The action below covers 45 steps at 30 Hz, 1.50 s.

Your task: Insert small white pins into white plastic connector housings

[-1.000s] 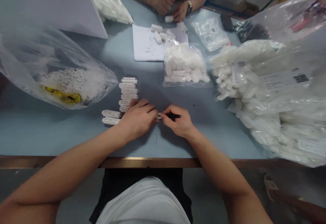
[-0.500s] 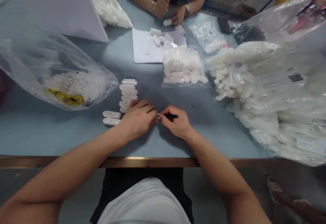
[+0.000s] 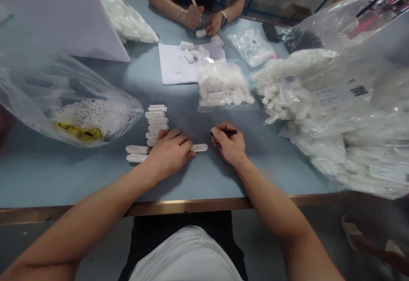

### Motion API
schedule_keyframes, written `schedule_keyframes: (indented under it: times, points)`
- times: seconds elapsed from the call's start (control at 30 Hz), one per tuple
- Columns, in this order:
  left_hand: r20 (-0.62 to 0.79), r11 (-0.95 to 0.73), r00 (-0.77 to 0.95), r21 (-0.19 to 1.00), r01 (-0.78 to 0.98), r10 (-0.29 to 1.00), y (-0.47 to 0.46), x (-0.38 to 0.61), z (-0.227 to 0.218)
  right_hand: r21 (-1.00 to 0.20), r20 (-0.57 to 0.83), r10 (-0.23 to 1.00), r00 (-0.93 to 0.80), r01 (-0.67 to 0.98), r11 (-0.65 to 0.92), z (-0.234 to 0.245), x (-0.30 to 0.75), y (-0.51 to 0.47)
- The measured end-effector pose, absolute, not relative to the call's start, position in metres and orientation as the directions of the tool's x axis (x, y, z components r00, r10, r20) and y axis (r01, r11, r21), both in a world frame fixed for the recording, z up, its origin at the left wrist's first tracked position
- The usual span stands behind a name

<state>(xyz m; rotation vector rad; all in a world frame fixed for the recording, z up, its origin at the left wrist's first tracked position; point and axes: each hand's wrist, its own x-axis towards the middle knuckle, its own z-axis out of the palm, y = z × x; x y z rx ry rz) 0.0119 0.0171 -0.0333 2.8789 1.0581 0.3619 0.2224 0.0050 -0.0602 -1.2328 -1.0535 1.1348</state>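
Observation:
My left hand [image 3: 170, 152] is closed on the left end of a slim white plastic strip [image 3: 200, 147] with small dark marks along it, and presses it to the table. To the right, apart from the strip, my right hand [image 3: 229, 143] grips a thin black pen [image 3: 230, 132] between thumb and fingers. A column of similar white strips [image 3: 158, 121] lies just beyond my left hand, its near end partly covered by the fingers. Two more strips [image 3: 136, 149] lie by my left wrist.
A clear bag of small white parts [image 3: 89, 114] lies at left. Bags of white pieces stand in the middle [image 3: 223, 85] and at right [image 3: 335, 127]. Across the table a co-worker's hands [image 3: 194, 16] hold a white pen and a white piece, near paper sheets [image 3: 169, 65].
My right hand has moved right and slightly away from me with the pen, off the strip, whose right part now shows. My left hand still holds the strip. The view has shifted slightly.

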Motion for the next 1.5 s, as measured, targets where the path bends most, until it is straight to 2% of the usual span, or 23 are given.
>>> schedule_keyframes:
  times: [0.07, 0.17, 0.23, 0.6, 0.93, 1.07, 1.2, 1.37, 1.5]
  points:
    - [0.194, -0.763, 0.739, 0.115, 0.637, 0.646, 0.017, 0.012, -0.033, -0.998, 0.015, 0.993, 0.121, 0.057, 0.008, -0.054, 0.225, 0.003]
    - [0.187, -0.763, 0.74, 0.118, 0.636, 0.646, 0.017, 0.012, -0.032, -0.939, 0.065, 0.997, 0.027, 0.339, 0.052, -0.043, 0.23, -0.002]
    - [0.192, -0.766, 0.742, 0.129, 0.63, 0.643, 0.017, 0.012, -0.032, -0.898, 0.076, 0.997, -0.023, 0.432, 0.078, -0.04, 0.231, -0.004]
    - [0.201, -0.773, 0.748, 0.101, 0.627, 0.633, 0.017, 0.012, -0.031, -0.858, 0.126, 0.991, -0.047, 0.497, 0.132, -0.041, 0.231, -0.004]
    - [0.185, -0.765, 0.743, 0.117, 0.633, 0.643, 0.017, 0.013, -0.034, -0.772, 0.18, 0.964, -0.195, 0.58, 0.261, -0.041, 0.227, -0.007]
    - [0.172, -0.762, 0.742, 0.128, 0.635, 0.648, 0.017, 0.013, -0.032, -0.859, 0.142, 0.986, -0.085, 0.484, 0.166, -0.045, 0.229, -0.007]
    - [0.176, -0.758, 0.738, 0.149, 0.634, 0.652, 0.017, 0.013, -0.031, -0.968, 0.033, 0.997, 0.076, 0.25, 0.013, -0.053, 0.234, -0.002]
    - [0.205, -0.775, 0.749, 0.11, 0.622, 0.63, 0.017, 0.014, -0.033, -0.998, -0.038, 0.992, 0.12, 0.042, -0.043, -0.058, 0.235, 0.006]
    - [0.29, -0.753, 0.707, 0.079, 0.654, 0.644, 0.018, 0.014, -0.022, -0.996, -0.053, 0.987, 0.152, -0.08, -0.041, -0.06, 0.235, 0.01]
